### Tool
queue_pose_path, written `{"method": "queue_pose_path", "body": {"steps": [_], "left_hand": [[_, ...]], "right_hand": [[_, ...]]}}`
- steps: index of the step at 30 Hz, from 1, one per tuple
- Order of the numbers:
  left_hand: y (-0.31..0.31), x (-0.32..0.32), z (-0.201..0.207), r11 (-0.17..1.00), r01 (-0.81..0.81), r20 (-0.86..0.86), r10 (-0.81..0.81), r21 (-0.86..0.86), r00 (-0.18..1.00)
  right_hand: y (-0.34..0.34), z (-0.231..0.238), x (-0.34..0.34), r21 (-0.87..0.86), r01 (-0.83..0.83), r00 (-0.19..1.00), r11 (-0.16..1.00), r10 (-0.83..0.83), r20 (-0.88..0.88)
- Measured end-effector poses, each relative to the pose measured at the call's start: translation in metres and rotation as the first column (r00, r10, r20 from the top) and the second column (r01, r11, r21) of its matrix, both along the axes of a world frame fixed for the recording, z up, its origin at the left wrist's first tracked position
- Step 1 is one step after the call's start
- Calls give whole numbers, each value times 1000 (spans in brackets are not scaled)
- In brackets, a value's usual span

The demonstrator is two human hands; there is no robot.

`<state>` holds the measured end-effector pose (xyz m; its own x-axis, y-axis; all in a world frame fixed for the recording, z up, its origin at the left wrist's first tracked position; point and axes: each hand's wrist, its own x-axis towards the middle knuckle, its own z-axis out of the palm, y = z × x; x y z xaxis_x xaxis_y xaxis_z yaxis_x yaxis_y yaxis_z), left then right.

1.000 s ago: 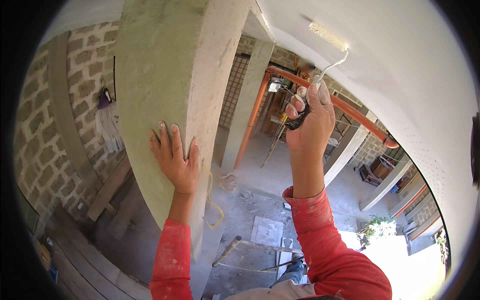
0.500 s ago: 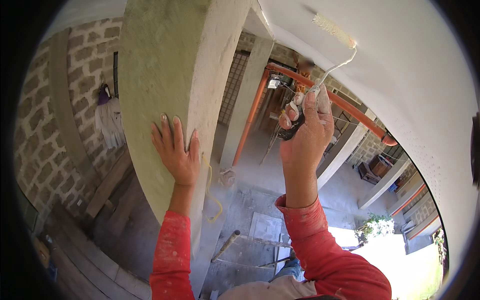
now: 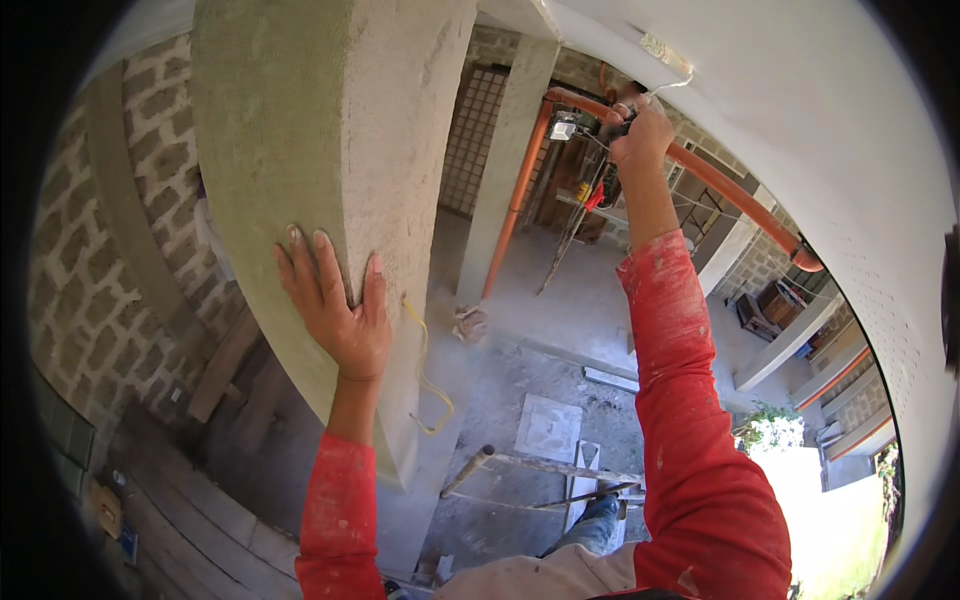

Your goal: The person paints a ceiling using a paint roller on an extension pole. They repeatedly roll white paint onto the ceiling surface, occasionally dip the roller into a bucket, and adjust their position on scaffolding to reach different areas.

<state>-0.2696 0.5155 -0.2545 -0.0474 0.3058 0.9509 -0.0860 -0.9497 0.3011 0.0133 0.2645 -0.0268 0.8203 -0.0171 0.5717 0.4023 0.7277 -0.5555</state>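
Observation:
My left hand (image 3: 340,315) lies against the edge of a greenish-grey plastered column (image 3: 270,120), fingers spread and holding nothing. Stretched far up and ahead, my right hand (image 3: 643,132) is closed around the handle of a paint roller. The roller (image 3: 664,58) has a pale, paint-coated sleeve on a bent wire frame and is up at the white ceiling (image 3: 800,130). Most of its handle is hidden by my fingers. Both of my red sleeves carry pale specks.
An orange pipe (image 3: 728,190) runs below the ceiling near my right forearm. A yellow cord (image 3: 428,388) dangles from the column. Wooden poles (image 3: 560,466) stand below me, above the concrete floor (image 3: 480,390). A lamp (image 3: 563,126) hangs by the pipe.
My right arm has straightened, carrying the paint roller farther away along the ceiling. My left hand stays on the column, while the whole view has shifted somewhat.

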Motion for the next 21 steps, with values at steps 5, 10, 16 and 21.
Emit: {"method": "queue_pose_path", "body": {"steps": [5, 10, 16, 21], "left_hand": [[1, 3, -1, 1000, 7, 3, -7, 13, 1000], [-2, 6, 1, 999, 32, -7, -32, 10, 999], [5, -2, -4, 1000, 0, -18, 0, 17, 1000], [1, -1, -1, 1000, -5, -6, 5, 7, 1000]], "right_hand": [[-19, 13, 103, 24, -77, 995, 997, 78, -54], [-43, 30, 177, 27, -97, 986, 995, 100, -137], [4, 25, 152, 43, -131, 980, 990, 136, -144], [11, 41, 143, 52, -51, 991, 997, 57, -122]]}}
